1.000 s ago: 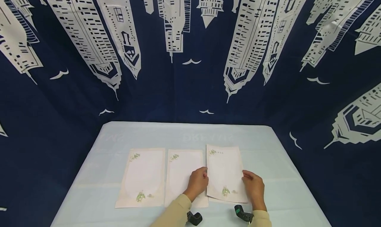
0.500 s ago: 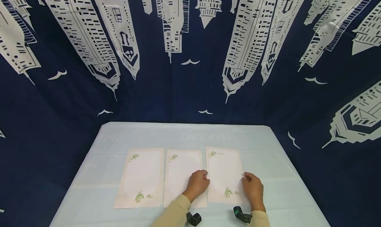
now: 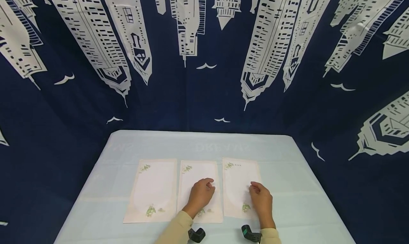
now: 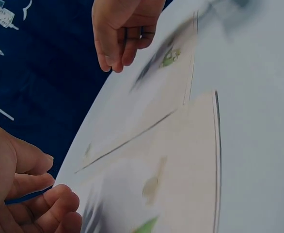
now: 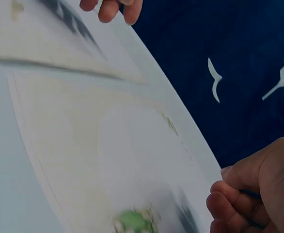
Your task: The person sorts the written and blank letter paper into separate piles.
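Note:
Three pale pink sheets of stationery with green plant prints lie side by side: a left sheet (image 3: 156,187), a middle sheet (image 3: 198,171) and a right sheet (image 3: 238,183). My left hand (image 3: 201,194) hovers over the middle sheet, fingers loosely bent and holding nothing. Above the right sheet is my right hand (image 3: 262,203), also with nothing in its loosely curled fingers. The left wrist view shows a gap between the left hand (image 4: 28,189) and the paper, with a shadow beneath. In the right wrist view the right hand (image 5: 258,189) likewise casts a shadow on its sheet.
The sheets lie on a white-covered table (image 3: 297,194). A navy cloth (image 3: 185,98) with white building and bird prints hangs behind and at the sides. Black devices (image 3: 197,235) sit by both wrists.
The right sheet, tilted up with both hands at its side edges a second ago, now lies flat. Both hands have let go and shifted left, the left one onto the middle sheet.

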The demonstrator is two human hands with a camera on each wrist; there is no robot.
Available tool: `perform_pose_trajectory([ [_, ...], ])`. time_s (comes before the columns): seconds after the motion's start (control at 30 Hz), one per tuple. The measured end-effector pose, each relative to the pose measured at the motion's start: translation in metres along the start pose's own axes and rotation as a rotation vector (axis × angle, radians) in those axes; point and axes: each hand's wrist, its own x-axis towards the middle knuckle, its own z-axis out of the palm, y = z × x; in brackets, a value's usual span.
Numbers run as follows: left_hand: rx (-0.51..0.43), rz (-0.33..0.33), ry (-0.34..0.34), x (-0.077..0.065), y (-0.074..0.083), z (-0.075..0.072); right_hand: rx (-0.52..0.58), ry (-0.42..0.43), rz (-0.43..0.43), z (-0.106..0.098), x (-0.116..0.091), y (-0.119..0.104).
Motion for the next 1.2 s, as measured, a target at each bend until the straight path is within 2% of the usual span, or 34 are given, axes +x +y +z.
perform_pose_trajectory([
  [0.13, 0.015, -0.016, 0.037, -0.007, -0.009, -0.011, 0.016, -0.040, -0.031, 0.013, -0.003, -0.010],
  [0.33, 0.039, -0.077, 0.067, -0.017, -0.020, -0.034, 0.031, -0.140, -0.050, 0.037, -0.012, -0.024],
  [0.5, 0.112, -0.144, 0.119, -0.025, -0.029, -0.057, 0.034, -0.209, -0.084, 0.054, -0.023, -0.034],
  [0.63, 0.189, -0.195, 0.148, -0.031, -0.034, -0.069, 0.047, -0.261, -0.098, 0.063, -0.029, -0.039],
  [0.73, 0.216, -0.215, 0.150, -0.035, -0.036, -0.071, 0.049, -0.284, -0.087, 0.068, -0.032, -0.043],
  [0.97, 0.222, -0.207, 0.157, -0.044, -0.033, -0.064, -0.009, -0.316, -0.108, 0.072, -0.037, -0.049],
  [1.2, 0.247, -0.189, 0.185, -0.048, -0.029, -0.061, -0.047, -0.297, -0.129, 0.073, -0.041, -0.051],
])
